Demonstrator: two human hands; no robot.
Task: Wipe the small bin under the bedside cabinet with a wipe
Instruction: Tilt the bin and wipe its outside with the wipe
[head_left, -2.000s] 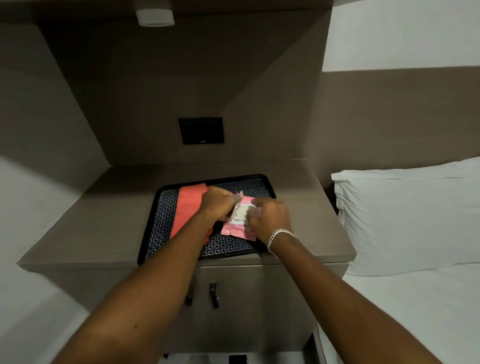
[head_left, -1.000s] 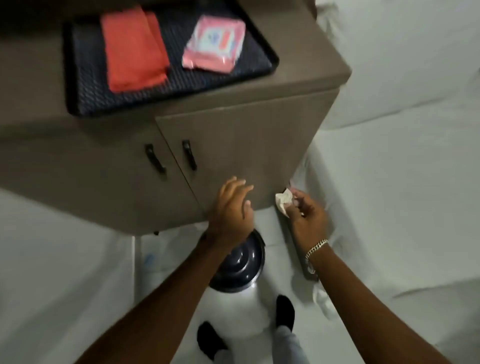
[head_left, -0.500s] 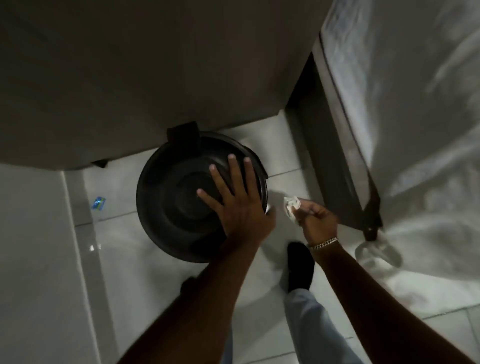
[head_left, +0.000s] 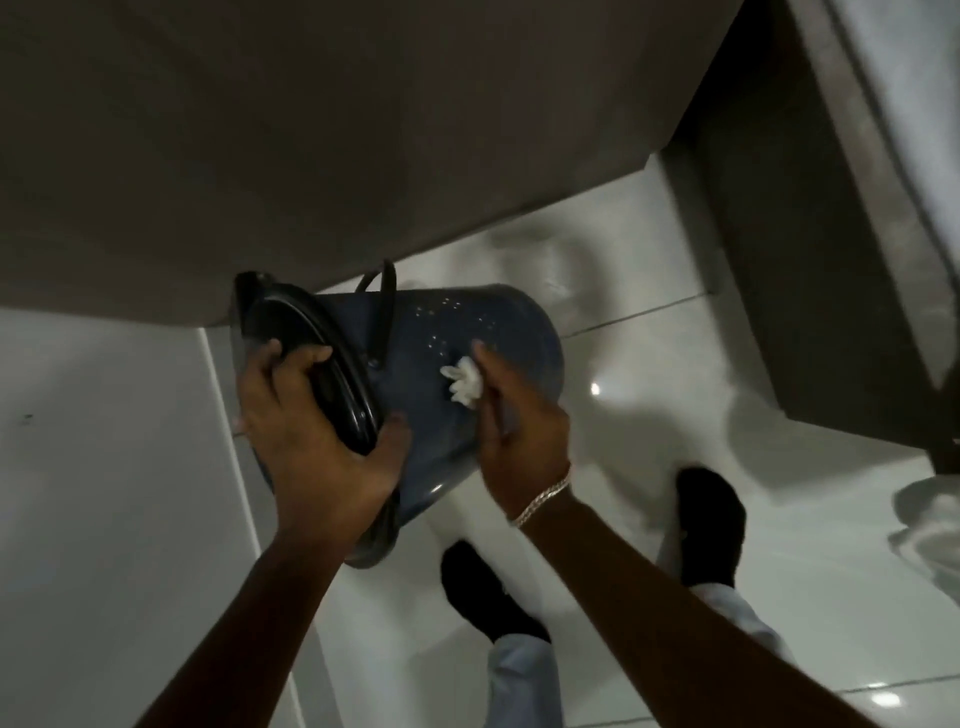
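The small dark blue bin (head_left: 483, 338) is lying tipped on its side just below the lower edge of the bedside cabinet (head_left: 363, 130), its lidded top pointing left and its base pointing right, over the pale tiled floor (head_left: 649, 364). Its black lid (head_left: 311, 358) is sitting at the left end, and a thin black handle (head_left: 384, 306) is arching over the body. The left hand (head_left: 317, 441) is gripping the lidded end, fingers curled over the lid's rim and thumb clamped against the bin's side. The right hand (head_left: 519, 426) is pressing a crumpled white wipe (head_left: 464, 383) against the bin's side, fingertips pinched together on it. A bracelet (head_left: 543, 496) is circling the right wrist. Two dark shoes (head_left: 709, 514) are standing on the tiles below.
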